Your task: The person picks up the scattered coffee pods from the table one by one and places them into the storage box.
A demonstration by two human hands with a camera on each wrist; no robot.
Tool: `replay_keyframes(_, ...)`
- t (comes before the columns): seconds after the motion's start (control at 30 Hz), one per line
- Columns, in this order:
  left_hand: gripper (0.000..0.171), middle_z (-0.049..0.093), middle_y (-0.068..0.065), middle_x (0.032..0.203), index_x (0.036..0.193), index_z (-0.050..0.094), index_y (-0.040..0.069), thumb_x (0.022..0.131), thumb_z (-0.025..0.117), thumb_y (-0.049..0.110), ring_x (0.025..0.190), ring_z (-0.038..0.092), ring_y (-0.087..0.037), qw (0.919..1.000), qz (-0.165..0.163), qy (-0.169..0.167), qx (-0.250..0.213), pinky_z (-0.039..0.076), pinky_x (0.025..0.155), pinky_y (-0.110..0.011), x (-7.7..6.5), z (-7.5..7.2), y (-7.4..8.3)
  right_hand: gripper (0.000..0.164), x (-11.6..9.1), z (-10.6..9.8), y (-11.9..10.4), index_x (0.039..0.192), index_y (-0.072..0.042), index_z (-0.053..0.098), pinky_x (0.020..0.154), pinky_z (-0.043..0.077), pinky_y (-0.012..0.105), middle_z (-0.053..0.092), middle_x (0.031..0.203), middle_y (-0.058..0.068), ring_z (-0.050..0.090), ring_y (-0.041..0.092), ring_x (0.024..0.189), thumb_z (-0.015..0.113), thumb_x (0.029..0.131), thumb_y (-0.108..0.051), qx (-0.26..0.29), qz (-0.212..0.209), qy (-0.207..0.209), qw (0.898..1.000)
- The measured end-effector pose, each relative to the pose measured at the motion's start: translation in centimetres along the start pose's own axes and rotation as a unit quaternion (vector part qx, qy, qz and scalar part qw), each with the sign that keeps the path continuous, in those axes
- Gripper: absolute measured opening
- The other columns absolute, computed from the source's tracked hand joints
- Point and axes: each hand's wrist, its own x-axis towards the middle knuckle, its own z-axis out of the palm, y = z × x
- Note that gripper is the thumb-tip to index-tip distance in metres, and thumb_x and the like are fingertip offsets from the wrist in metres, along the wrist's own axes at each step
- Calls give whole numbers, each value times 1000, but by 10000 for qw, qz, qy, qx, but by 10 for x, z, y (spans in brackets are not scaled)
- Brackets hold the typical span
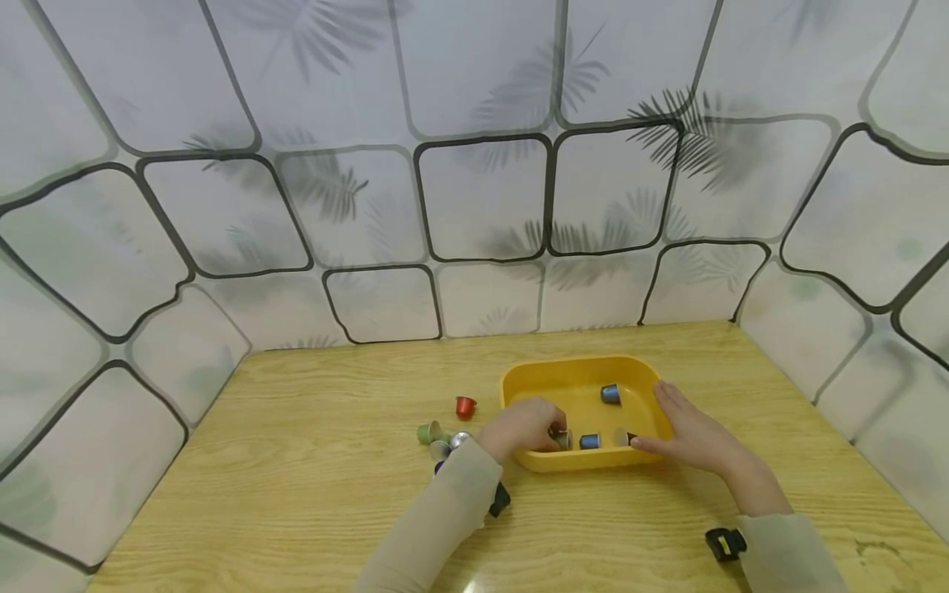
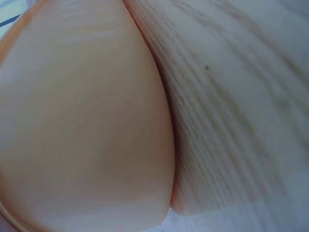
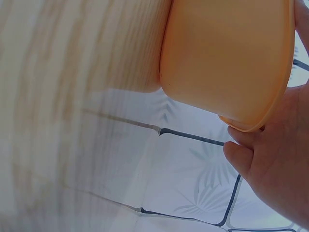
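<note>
A yellow tray sits on the wooden table. My left hand reaches over its left side, with curled fingers pinching a greenish coffee capsule low inside. At the tray's right end my right hand grips the rim, the thumb over the front corner and the fingers along the side. Beside that thumb lies a dark capsule with a pale lid. Two blue capsules also lie in the tray. The right wrist view shows fingers under the rim; the left wrist view shows only the tray's outer wall and the table.
Left of the tray, a red capsule lies by itself on the table. Nearer the left forearm are a green capsule, a silver one and a dark blue one, partly hidden by the sleeve. Patterned cloth walls enclose the table.
</note>
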Motion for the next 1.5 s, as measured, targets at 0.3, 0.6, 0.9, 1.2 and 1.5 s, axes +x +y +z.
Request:
replay_keyframes(0.3, 17, 59, 8, 79, 90, 66, 13, 77, 69, 23, 70, 51, -3, 9999, -48, 64, -66, 42, 65, -17, -1, 0, 0, 103, 0, 0, -1, 134, 16, 10, 95, 16, 58, 7, 137, 35, 11, 47, 125, 60, 75, -54, -10, 8, 5, 10000)
replay_keyframes(0.6, 19, 59, 8, 80, 92, 66, 14, 77, 69, 25, 70, 50, -3, 9999, -78, 84, -73, 42, 66, -17, -2, 1, 0, 103, -1, 0, -1, 134, 15, 10, 95, 16, 58, 7, 138, 34, 10, 46, 125, 59, 76, -54, 1, 7, -14, 10000)
replay_keyframes(0.9, 21, 58, 8, 78, 93, 66, 14, 77, 69, 28, 68, 49, -4, 9999, -123, 51, -96, 41, 64, -17, -2, 0, 0, 103, -1, -1, -1, 134, 15, 10, 95, 16, 58, 6, 138, 34, 9, 46, 125, 59, 76, -54, 20, 23, -38, 10000)
replay_keyframes(1.2, 19, 54, 9, 74, 91, 66, 15, 78, 68, 28, 66, 47, -5, 9999, -81, 83, -113, 40, 61, -17, 2, 1, -1, 104, 0, -1, 2, 134, 14, 9, 95, 14, 58, 4, 139, 33, 8, 46, 126, 58, 76, -55, 39, 77, -61, 9999)
replay_keyframes(1.5, 29, 62, 6, 90, 101, 65, 12, 76, 70, 27, 79, 54, -3, 9976, -25, 268, -633, 43, 70, -17, 0, 1, -5, 102, 0, -1, 2, 134, 15, 10, 95, 16, 58, 7, 138, 34, 10, 46, 125, 59, 76, -54, -24, 38, -26, 10000)
